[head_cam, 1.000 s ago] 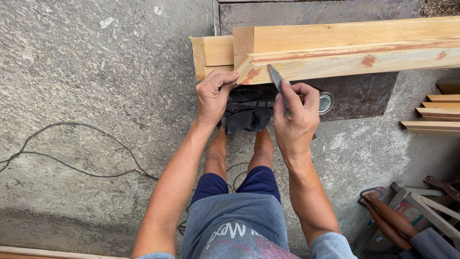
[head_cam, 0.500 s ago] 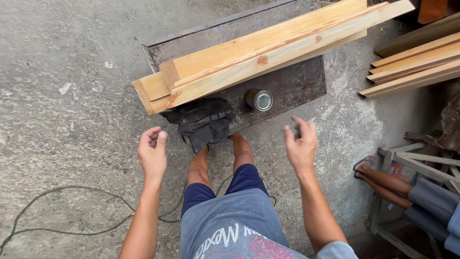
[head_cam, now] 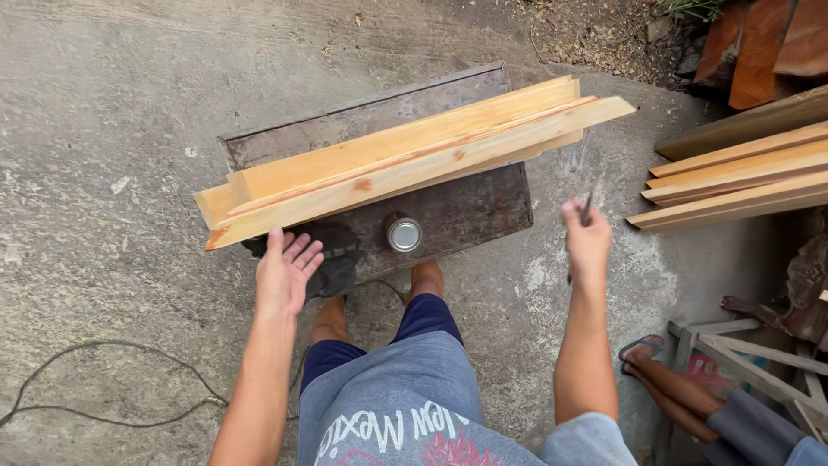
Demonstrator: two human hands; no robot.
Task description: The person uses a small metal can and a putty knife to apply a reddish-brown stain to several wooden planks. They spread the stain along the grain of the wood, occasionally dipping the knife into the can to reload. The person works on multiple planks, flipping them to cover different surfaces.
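Hands over stacked planks

Head view: fingers of left hand (head_cam: pixel 285 269) spread wide, palm down, gripping nothing, hovering just below near end of plank stack (head_cam: pixel 405 164) and above a dark cloth (head_cam: pixel 332 272). Right hand (head_cam: pixel 586 242) curled shut round a thin grey tool (head_cam: pixel 589 207), off to the right of the stack. Planks: pale, smooth-sawn wood w/ reddish knots, lying across a dark rusty metal slab (head_cam: pixel 466 211). Small round tin (head_cam: pixel 404 234), shiny lid, on slab just under planks. Rough concrete floor (head_cam: pixel 112 173); more planks (head_cam: pixel 742 177) at right.

Left hand (head_cam: pixel 285 269) reaches toward planks (head_cam: pixel 405 164)
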